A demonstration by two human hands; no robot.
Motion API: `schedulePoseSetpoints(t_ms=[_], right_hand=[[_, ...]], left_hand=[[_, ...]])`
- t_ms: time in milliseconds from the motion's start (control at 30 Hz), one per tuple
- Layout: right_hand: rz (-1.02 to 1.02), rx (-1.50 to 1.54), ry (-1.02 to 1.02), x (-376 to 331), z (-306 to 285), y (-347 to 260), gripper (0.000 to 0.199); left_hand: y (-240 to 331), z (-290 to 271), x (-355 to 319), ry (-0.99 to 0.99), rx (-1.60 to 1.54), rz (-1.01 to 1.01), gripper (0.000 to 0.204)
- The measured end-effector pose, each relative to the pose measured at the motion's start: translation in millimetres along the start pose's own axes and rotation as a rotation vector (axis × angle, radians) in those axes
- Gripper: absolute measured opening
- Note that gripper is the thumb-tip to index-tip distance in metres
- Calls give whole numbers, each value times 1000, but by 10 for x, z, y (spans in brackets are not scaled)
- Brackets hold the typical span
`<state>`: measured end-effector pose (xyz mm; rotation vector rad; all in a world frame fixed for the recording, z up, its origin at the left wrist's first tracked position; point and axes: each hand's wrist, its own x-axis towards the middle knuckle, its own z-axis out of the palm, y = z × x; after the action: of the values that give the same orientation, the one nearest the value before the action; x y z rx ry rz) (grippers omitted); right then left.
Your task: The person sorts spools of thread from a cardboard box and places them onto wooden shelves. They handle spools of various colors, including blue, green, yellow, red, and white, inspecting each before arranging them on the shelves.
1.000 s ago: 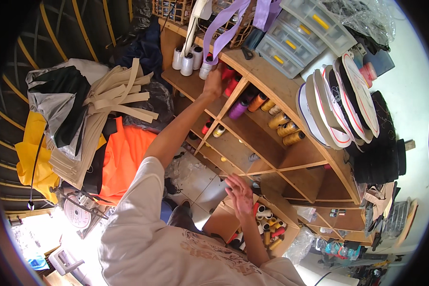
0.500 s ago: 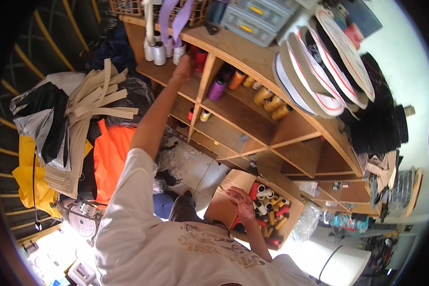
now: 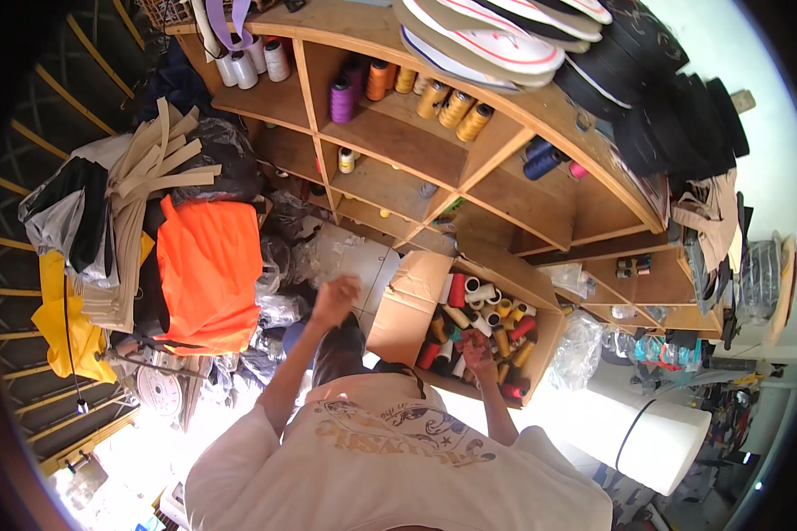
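My left hand is low over the floor, left of the cardboard box. It looks empty, its fingers loosely apart and slightly blurred. Over the right part of that open box hangs my right hand, fingers stretched out and nothing visible in its grip. Beneath it lie jumbled thread spools in red, white, yellow, brown and black, including a red spool. White thread cones stand upright in the upper left compartment of the wooden shelf.
Purple, orange and gold thread cones fill other shelf compartments, with blue cones farther right. Orange fabric and beige strips pile up at left. A white roll lies at right beside clear plastic.
My left hand has left the white cone in the shelf and come down toward my body. My right hand has shifted right and lower over the spools. The view has turned rightward.
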<state>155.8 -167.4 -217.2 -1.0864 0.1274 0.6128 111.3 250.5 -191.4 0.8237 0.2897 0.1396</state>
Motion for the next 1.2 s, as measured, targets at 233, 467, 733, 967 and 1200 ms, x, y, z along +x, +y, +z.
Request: schedulePoseSetpoints(t_ms=[233,467,733,967,1200], right_hand=[[622,1403,-153,15,-1432,651,16],[407,3590,61,-388,-2053,1108,27],[-81,4391,-21,-583,-1587,340,34],[342,4219,-6,473,-1194,222,55],[198,4099,110,908,-1396,519,60]], left_hand=[[-798,397,-1385,-109,1128,-447,30],[-1372,-593,-2271,375,1189,-357,30],[-1511,-341,-3268,536,1222,-670,32],[-1534,100,-3466,612,1132,-605,28],[-1407,573,-3188,624,1173,-416,26]])
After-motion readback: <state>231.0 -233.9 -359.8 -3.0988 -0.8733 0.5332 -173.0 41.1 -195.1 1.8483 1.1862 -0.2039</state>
